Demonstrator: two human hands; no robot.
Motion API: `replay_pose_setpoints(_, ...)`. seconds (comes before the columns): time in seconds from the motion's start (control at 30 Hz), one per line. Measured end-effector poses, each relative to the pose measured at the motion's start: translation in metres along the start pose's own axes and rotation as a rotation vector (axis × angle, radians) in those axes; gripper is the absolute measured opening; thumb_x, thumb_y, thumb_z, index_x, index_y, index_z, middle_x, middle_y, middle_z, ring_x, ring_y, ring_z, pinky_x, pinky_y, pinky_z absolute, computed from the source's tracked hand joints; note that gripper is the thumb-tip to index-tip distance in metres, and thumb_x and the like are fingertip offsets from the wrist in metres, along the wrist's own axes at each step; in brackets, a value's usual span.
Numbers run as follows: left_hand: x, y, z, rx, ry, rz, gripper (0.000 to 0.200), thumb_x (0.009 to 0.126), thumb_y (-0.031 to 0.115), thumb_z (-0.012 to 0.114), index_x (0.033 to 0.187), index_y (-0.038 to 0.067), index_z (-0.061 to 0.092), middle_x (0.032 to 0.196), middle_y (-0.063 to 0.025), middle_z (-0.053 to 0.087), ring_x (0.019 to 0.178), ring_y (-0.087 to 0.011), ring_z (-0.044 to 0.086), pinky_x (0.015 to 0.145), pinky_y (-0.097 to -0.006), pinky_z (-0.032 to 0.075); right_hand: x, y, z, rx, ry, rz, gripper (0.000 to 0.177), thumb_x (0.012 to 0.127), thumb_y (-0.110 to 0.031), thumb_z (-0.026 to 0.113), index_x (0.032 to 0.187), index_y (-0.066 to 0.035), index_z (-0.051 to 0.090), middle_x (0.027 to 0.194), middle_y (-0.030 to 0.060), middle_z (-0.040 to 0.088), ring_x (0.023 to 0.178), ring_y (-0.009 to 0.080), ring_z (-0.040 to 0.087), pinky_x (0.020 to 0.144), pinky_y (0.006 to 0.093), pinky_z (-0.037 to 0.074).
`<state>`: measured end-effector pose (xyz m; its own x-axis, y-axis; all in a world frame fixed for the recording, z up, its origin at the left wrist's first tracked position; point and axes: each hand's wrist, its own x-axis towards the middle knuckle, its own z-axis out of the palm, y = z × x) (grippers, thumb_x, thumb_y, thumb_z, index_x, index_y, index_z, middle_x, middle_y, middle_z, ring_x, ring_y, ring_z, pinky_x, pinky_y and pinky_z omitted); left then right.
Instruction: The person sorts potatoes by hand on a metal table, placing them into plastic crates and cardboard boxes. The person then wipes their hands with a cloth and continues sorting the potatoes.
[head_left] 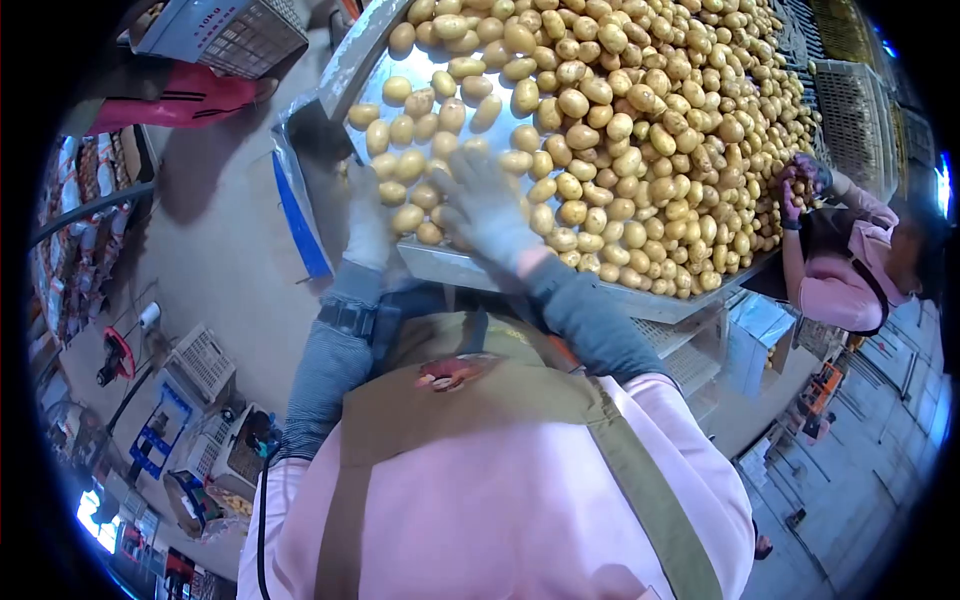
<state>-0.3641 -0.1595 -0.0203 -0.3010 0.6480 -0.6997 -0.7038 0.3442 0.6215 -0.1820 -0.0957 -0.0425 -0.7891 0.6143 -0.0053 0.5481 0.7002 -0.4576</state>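
Many potatoes (640, 130) lie heaped on a metal sorting table (435, 262), with looser ones on its left part. My right hand (490, 208), in a pale glove, reaches over the loose potatoes with fingers stretched out and touching some; motion blurs it. Beside the table's left edge is my left hand (368, 222), also gloved, close to several potatoes. Its fingers are smeared, and whether anything is in them cannot be made out. A dark, blurred flat piece (320, 132) shows just beyond it, over a box with a blue stripe (302, 222).
At the right, a co-worker's gloved hands (800, 185) touch the heap's edge. Another person's pink sleeve (175, 97) shows upper left, near a printed crate (215, 35). Filled bags (85, 220) stand left, and a lined box (752, 340) stands below the table at right.
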Motion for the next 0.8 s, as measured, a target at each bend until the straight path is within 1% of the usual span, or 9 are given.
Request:
replay_pose_setpoints(0.07, 0.010, -0.011, -0.007, 0.078, 0.013, 0.102, 0.060, 0.108, 0.042, 0.042, 0.152, 0.003, 0.032, 0.146, -0.0094, 0.045, 0.130, -0.0198, 0.047, 0.107, -0.0341, 0.041, -0.005, 0.025, -0.028, 0.111, -0.209, 0.257, 0.056, 0.091, -0.032, 0.065, 0.143, -0.017, 0.053, 0.152, 0.0214, 0.043, 0.140, 0.0386, 0.040, 0.116, 0.0539, 0.030)
replay_pose_setpoints(0.13, 0.017, -0.033, -0.015, 0.281, 0.139, 0.289, 0.051, 0.106, 0.042, 0.047, 0.142, 0.006, 0.047, 0.133, -0.0070, 0.055, 0.114, -0.0225, 0.059, 0.092, -0.0352, 0.054, -0.012, 0.056, -0.073, -0.019, 0.274, 0.401, 0.055, 0.090, -0.031, 0.064, 0.143, -0.018, 0.053, 0.152, 0.0160, 0.044, 0.142, 0.0362, 0.038, 0.118, 0.0544, 0.026)
replay_pose_setpoints(0.23, 0.084, -0.079, -0.063, 1.481, 0.208, 0.375, 0.050, 0.102, 0.027, 0.054, 0.144, 0.001, 0.044, 0.138, -0.0174, 0.053, 0.111, -0.0301, 0.062, 0.093, -0.0380, 0.051, 0.011, 0.147, -0.078, -0.539, 0.363, 0.301, 0.051, 0.093, -0.037, 0.059, 0.142, -0.026, 0.053, 0.153, 0.0100, 0.044, 0.143, 0.0355, 0.036, 0.117, 0.0615, 0.023)
replay_pose_setpoints(0.37, 0.028, -0.038, -0.017, 0.666, 0.241, 0.390, 0.057, 0.104, 0.031, 0.052, 0.150, 0.001, 0.039, 0.148, -0.0192, 0.046, 0.136, -0.0284, 0.044, 0.112, -0.0364, 0.037, 0.031, 0.217, -0.114, -0.862, 0.256, 0.326, 0.049, 0.097, -0.051, 0.052, 0.143, -0.035, 0.052, 0.161, -0.0002, 0.033, 0.148, 0.0313, 0.030, 0.114, 0.0694, 0.019)
replay_pose_setpoints(0.53, 0.043, -0.011, 0.005, 1.050, 0.197, 0.927, 0.043, 0.096, 0.021, 0.060, 0.137, 0.007, 0.056, 0.127, -0.0205, 0.061, 0.117, -0.0360, 0.058, 0.105, -0.0445, 0.043, 0.024, 0.245, -0.140, -0.522, 0.449, 0.610, 0.050, 0.101, -0.047, 0.046, 0.144, -0.023, 0.052, 0.159, 0.0162, 0.036, 0.147, 0.0371, 0.033, 0.115, 0.0665, 0.019)
replay_pose_setpoints(0.63, 0.080, 0.010, 0.035, 1.242, 0.125, 0.973, 0.031, 0.096, 0.021, 0.058, 0.124, 0.011, 0.066, 0.118, -0.0179, 0.067, 0.113, -0.0368, 0.059, 0.102, -0.0448, 0.045, 0.018, 0.189, -0.093, -0.281, 0.712, 0.255, 0.041, 0.087, -0.024, 0.063, 0.126, -0.013, 0.062, 0.119, 0.0151, 0.063, 0.112, 0.0326, 0.059, 0.099, 0.0484, 0.044)
replay_pose_setpoints(0.7, 0.105, 0.020, 0.050, 1.338, 0.113, 1.040, 0.031, 0.096, 0.022, 0.057, 0.124, 0.011, 0.066, 0.118, -0.0171, 0.067, 0.112, -0.0359, 0.060, 0.099, -0.0453, 0.046, 0.046, 0.121, -0.085, -0.303, 0.108, 0.351, 0.029, 0.082, -0.015, 0.065, 0.111, -0.015, 0.065, 0.108, 0.0079, 0.067, 0.091, 0.0278, 0.064, 0.078, 0.0438, 0.051)
replay_pose_setpoints(0.73, 0.109, 0.024, 0.055, 1.393, 0.102, 1.069, 0.031, 0.096, 0.022, 0.056, 0.123, 0.011, 0.067, 0.117, -0.0167, 0.068, 0.111, -0.0354, 0.060, 0.098, -0.0456, 0.047, 0.041, 0.121, -0.049, -0.285, 0.490, 0.056, 0.026, 0.081, -0.015, 0.066, 0.107, -0.016, 0.065, 0.099, 0.0053, 0.068, 0.083, 0.0276, 0.064, 0.072, 0.0435, 0.052)
replay_pose_setpoints(0.8, 0.109, 0.027, 0.068, 1.693, 0.110, 0.960, 0.024, 0.092, 0.018, 0.056, 0.112, 0.009, 0.067, 0.111, -0.0136, 0.069, 0.106, -0.0328, 0.062, 0.093, -0.0443, 0.049, 0.071, 0.108, -0.026, -0.455, 0.199, 0.353, 0.024, 0.085, -0.022, 0.066, 0.108, -0.016, 0.065, 0.099, 0.0068, 0.070, 0.085, 0.0273, 0.067, 0.070, 0.0427, 0.053)
